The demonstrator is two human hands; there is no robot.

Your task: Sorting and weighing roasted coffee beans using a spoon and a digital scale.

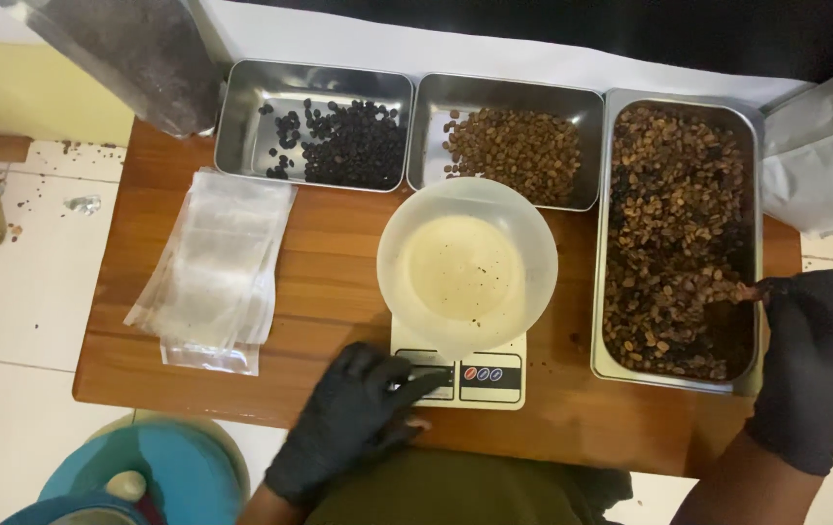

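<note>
Head view looks straight down on a small wooden table (338, 262) set on a tiled floor. Along its far edge stand two steel trays side by side: the left tray (241, 117) holds a scatter of black roasted beans (348, 144), the middle tray (436, 107) a heap of lighter brown beans (518, 151). A longer, deep steel tray (599, 292) fills the right side with mixed brown and dark beans (674, 233). A stack of clear plastic pouches (217, 267) lies at the left. Near the front edge sits a small digital kitchen scale (489, 374) carrying an empty translucent plastic bowl (467, 264), which hides most of the platform. A blue bucket (144, 476) shows below the table's near left corner.

The left hand (353, 418), in a black glove, rests palm down at the scale's front, fingers spread and loose on the button panel, gripping nothing. The right hand (810, 360), also gloved, reaches into the long tray's near right corner, fingertips pinched among the beans there; whether any are caught between them cannot be told.
</note>
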